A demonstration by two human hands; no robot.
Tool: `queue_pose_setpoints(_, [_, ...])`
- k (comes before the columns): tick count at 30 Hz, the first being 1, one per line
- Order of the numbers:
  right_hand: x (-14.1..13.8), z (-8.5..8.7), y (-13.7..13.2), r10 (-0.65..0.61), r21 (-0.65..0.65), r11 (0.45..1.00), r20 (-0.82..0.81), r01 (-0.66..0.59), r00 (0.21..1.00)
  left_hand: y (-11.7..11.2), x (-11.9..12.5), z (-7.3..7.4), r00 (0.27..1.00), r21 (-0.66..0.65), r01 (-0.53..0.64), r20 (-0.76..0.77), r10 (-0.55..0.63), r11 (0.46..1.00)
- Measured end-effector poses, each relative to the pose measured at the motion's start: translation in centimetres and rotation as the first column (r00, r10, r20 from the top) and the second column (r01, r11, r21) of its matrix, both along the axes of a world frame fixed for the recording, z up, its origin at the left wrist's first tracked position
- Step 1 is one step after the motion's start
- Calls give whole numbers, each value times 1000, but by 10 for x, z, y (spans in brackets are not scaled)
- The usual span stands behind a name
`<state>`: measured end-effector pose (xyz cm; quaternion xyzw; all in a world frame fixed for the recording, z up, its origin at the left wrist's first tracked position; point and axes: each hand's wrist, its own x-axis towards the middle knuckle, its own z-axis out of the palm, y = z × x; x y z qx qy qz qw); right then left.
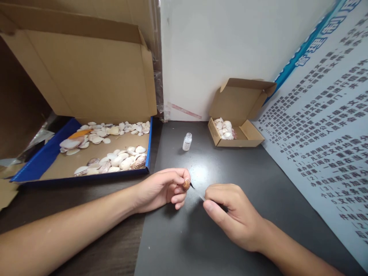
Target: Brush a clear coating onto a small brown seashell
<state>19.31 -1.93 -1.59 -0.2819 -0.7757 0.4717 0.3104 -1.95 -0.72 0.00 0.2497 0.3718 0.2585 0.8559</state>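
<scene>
My left hand [163, 189] pinches a small brown speckled shell [186, 184] between thumb and fingers, just above the dark mat [201, 237]. My right hand [230, 214] is closed round a thin brush [198, 193], whose dark tip touches the shell. A small clear bottle [187, 142] stands uncapped on the mat behind the hands.
A large open cardboard box [86, 153] with a blue rim holds several pale shells at the left. A small open cardboard box [238, 130] with a few shells sits at the back right. A printed poster [324, 134] leans along the right.
</scene>
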Motion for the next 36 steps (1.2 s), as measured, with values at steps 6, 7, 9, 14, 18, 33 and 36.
queue_pose_setpoints(6, [0, 0, 0, 80, -30, 996, -31, -81, 996, 0, 0, 0, 1000, 2, -1, -4, 1, 1000])
queue_pose_setpoints(7, [-1, 0, 0, 72, -32, 997, 0, -72, 997, 0, -1, 0, 1000, 3, 3, -4, -3, 1000])
queue_pose_setpoints(9, [-2, -1, 0, 46, -21, 999, 31, -46, 998, 0, -1, 0, 1000, 7, 12, -7, -12, 1000])
queue_pose_setpoints(14, [-1, -1, 0, 60, 2, 998, -74, -60, 995, 1, 0, 0, 1000, 11, 14, -6, -14, 1000])
queue_pose_setpoints(18, [0, 0, -1, 70, -26, 997, -57, -72, 996, 1, -1, -1, 1000, 16, 4, -2, -4, 1000])
queue_pose_setpoints(33, [-3, 0, 0, 24, -3, 1000, 13, -24, 1000, 0, 0, 0, 1000, 19, 15, 6, -15, 1000])
queue_pose_setpoints(36, [-2, 0, -1, 24, 7, 1000, -57, -23, 998, 0, 0, 1, 1000, 19, 19, 3, -19, 1000])
